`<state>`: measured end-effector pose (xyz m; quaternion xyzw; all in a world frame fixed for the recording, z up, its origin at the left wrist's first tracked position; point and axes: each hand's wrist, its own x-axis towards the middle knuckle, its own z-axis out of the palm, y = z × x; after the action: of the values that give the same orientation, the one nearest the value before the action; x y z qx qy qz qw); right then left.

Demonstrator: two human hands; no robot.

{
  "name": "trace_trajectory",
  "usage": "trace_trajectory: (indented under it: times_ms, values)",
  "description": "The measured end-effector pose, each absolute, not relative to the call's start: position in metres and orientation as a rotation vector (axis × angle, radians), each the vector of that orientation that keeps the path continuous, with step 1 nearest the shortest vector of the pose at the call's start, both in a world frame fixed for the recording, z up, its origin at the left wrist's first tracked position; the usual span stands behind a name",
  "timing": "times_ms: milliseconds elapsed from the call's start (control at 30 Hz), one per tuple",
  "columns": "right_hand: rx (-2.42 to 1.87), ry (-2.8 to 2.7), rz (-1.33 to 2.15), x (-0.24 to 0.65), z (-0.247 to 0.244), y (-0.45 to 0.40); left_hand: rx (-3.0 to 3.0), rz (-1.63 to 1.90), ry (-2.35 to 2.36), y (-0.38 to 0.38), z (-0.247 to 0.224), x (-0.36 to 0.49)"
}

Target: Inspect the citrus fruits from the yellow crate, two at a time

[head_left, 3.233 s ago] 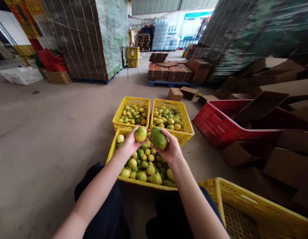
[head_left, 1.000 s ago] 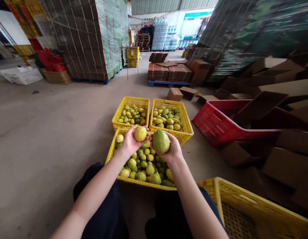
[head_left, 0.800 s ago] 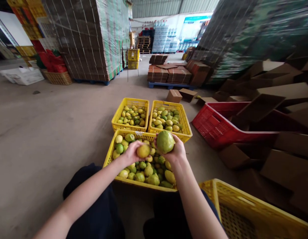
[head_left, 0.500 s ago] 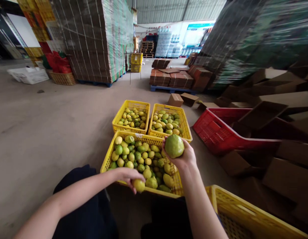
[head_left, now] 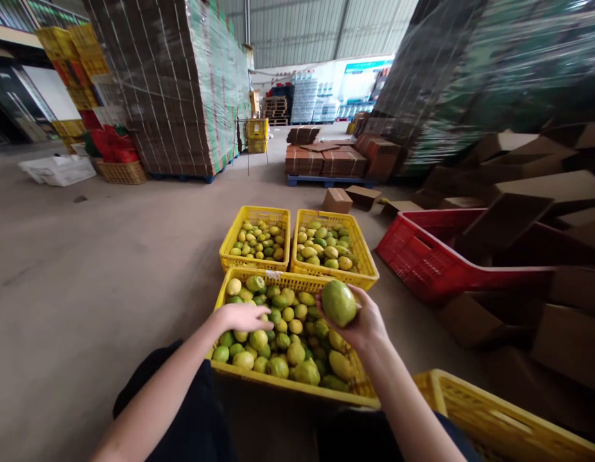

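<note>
A large yellow crate (head_left: 297,381) full of green and yellow fruits (head_left: 296,353) stands in front of me. My left hand (head_left: 246,317) is over the left part of this crate, fingers apart and pointing right, with no fruit visible in it. My right hand (head_left: 367,319) holds a big green fruit (head_left: 339,303) above the crate's right side, fingers wrapped round it from beneath and behind.
Behind stand two smaller yellow crates, left (head_left: 224,252) and right (head_left: 374,276), both with fruit. A red crate (head_left: 417,256) with cardboard boxes (head_left: 509,218) is at right. Another yellow crate (head_left: 490,410) is at lower right. Wrapped stacks (head_left: 157,90) rise behind.
My left hand has moved up and over the crate, and the yellow fruit it held is no longer in it. My right hand still holds the green fruit. The view has shifted slightly.
</note>
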<state>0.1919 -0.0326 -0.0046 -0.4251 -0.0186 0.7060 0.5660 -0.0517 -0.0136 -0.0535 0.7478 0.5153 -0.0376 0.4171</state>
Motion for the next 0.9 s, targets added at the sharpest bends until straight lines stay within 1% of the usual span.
trace_trajectory:
  times_ms: [67,133,233,333,367,433,533,600,700,833,900]
  values:
    - [-1.039,-0.078,1.717,0.179,-0.012,-0.037,1.991,-0.281,1.455,-0.023,-0.062,-0.05]
    - [-1.102,-0.111,1.811,0.164,-0.026,-0.046,2.016,-0.363,1.575,-0.026,-0.069,-0.054]
    - [-1.276,-0.104,2.005,0.141,-0.06,-0.064,2.045,-0.34,1.582,-0.019,-0.073,-0.063]
    - [-1.478,-0.047,2.068,0.135,-0.085,-0.071,2.101,-0.263,1.527,-0.01,-0.072,-0.068]
    - [-1.47,-0.047,2.021,0.138,-0.086,-0.067,2.116,-0.243,1.508,-0.009,-0.072,-0.068]
    - [-1.328,-0.089,1.808,0.155,-0.078,-0.043,2.133,-0.227,1.481,-0.007,-0.072,-0.069]
    - [-1.229,-0.14,1.613,0.192,-0.047,0.015,2.133,-0.238,1.47,-0.005,-0.071,-0.069]
    - [-1.235,-0.154,1.532,0.216,-0.032,0.049,2.131,-0.243,1.471,-0.004,-0.07,-0.068]
    - [-1.304,-0.188,1.558,0.235,-0.035,0.063,2.131,-0.245,1.475,-0.004,-0.067,-0.066]
    - [-1.422,-0.245,1.728,0.232,-0.062,0.033,2.128,-0.171,1.484,-0.007,-0.065,-0.066]
    - [-1.455,-0.257,1.747,0.227,-0.068,0.021,2.115,-0.131,1.488,-0.009,-0.064,-0.066]
